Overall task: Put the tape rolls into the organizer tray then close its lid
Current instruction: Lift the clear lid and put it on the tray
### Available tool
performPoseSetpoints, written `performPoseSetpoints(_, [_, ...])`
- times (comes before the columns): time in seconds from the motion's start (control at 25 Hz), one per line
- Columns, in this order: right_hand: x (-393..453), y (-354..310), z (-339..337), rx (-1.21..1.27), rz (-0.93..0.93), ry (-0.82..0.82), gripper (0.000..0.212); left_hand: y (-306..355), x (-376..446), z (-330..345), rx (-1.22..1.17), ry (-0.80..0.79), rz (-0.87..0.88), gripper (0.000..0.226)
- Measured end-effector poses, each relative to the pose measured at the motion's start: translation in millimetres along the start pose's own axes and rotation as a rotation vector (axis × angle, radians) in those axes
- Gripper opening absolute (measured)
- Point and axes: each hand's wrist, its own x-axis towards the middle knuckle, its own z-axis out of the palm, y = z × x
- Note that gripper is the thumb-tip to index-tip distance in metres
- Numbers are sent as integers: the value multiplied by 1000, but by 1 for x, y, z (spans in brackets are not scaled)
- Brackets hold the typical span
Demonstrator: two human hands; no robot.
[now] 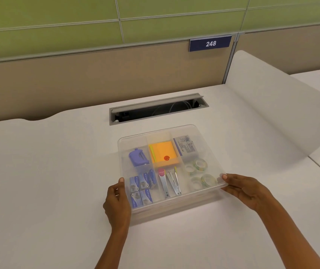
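A clear plastic organizer tray [136, 215] sits on the white desk with its frosted lid [132, 142] lying over it. Through the lid I see several tape rolls [199, 165] in the right-hand compartments, two farther back and two nearer [207, 180]. My left hand [116, 202] holds the lid's near left edge, thumb on top. My right hand [244, 189] holds the near right corner of the lid, thumb on top.
Other compartments hold a purple hole punch [137, 157], orange sticky notes [163, 154], blue staple boxes [141, 188], metal staple removers [170, 184] and a white box [186, 146]. A cable slot [155, 110] opens behind the tray. A white divider [271, 105] rises on the right.
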Motion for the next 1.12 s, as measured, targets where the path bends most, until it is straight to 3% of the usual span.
performPoseSetpoints(0.2, [4,-5,-2,-61,32,-35,50,-1,3,4,10,74,8,33])
performPoseSetpoints(0.36, [0,-23,-1,-313,10,-78,78,1,14,3,9,-29,-44,31])
performPoseSetpoints(0.44, [5,-33,11,-639,-150,19,86,6,23,-2,-7,-39,-20,26])
performPoseSetpoints(0.52, [15,-42,32,-915,-459,166,77,15,35,-5,61,13,160,24])
performPoseSetpoints(0.6, [35,-48,59,-1124,-698,110,70,25,51,2,221,-34,372,27])
performPoseSetpoints(0.76, [84,-55,104,-1551,-759,-52,73,43,89,41,532,-317,530,51])
performPoseSetpoints(1.0, [113,-56,123,-1630,-746,-64,112,33,121,66,632,-384,484,69])
performPoseSetpoints(1.12, [114,-55,122,-1617,-742,-47,117,30,121,67,628,-381,483,74])
